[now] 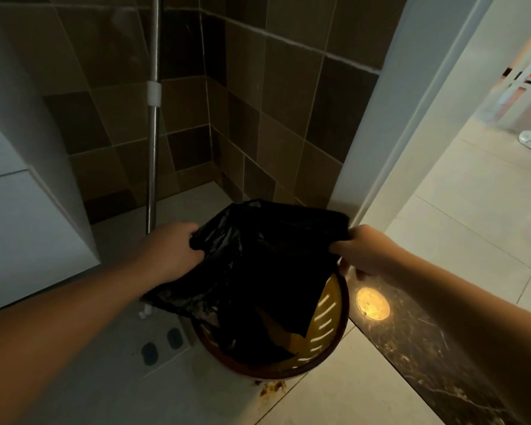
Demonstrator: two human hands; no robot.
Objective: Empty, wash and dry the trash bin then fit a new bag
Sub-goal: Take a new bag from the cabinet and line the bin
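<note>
Black trash bag (267, 256) being pinched at opposite edges by left grip (172, 250) and right grip (365, 250), spreading its mouth over the yellow slotted bin (328, 314), likely for fitting.

Your left hand (169, 250) and right hand (360, 253) each grip an upper edge of the black bag (258, 271), holding it spread over the yellow slotted bin (325, 314). The bag's lower part hangs inside the bin. A metal pole (154, 127) stands behind, against the brown tiled wall (273, 102).
</note>
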